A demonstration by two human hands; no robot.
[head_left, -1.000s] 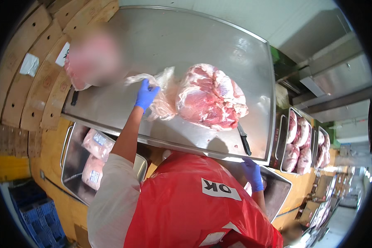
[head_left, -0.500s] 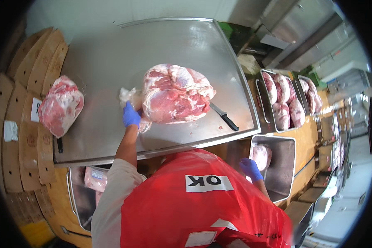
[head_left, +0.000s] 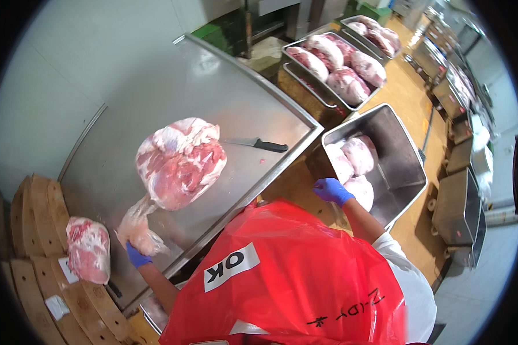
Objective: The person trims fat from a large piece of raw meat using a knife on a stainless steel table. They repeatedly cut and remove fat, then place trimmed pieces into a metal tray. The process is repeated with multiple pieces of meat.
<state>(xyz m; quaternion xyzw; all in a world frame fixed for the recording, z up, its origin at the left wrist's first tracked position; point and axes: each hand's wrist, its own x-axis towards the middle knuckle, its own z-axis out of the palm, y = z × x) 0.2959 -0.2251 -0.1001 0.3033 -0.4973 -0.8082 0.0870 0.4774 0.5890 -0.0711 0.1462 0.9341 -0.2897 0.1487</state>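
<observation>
My left hand [head_left: 137,256], in a blue glove, is closed on a crumpled clear plastic bag [head_left: 139,225] on the steel table [head_left: 259,86]. The bag reaches up to the lower end of a large cut of raw meat [head_left: 181,164], pink with white fat. Beyond that cut lies a black-handled knife [head_left: 270,146], its blade pointing toward the meat. My right hand [head_left: 332,191], also blue-gloved, hangs beside a deep steel tub [head_left: 400,167]. Its fingers are curled, and what they hold, if anything, I cannot make out. Several pale pieces of meat [head_left: 360,156] lie in the tub.
Another meat cut [head_left: 89,248] rests at the table's left edge, against brown cartons [head_left: 37,221]. A dark handle [head_left: 114,289] shows near it. Steel bins of meat [head_left: 346,86] stand beyond the table's right edge. More steel carts [head_left: 457,207] line the far right.
The view has swung to the right, showing more of the tub. My left hand has drawn the plastic bag out from beside the meat. My right hand stays by the tub.
</observation>
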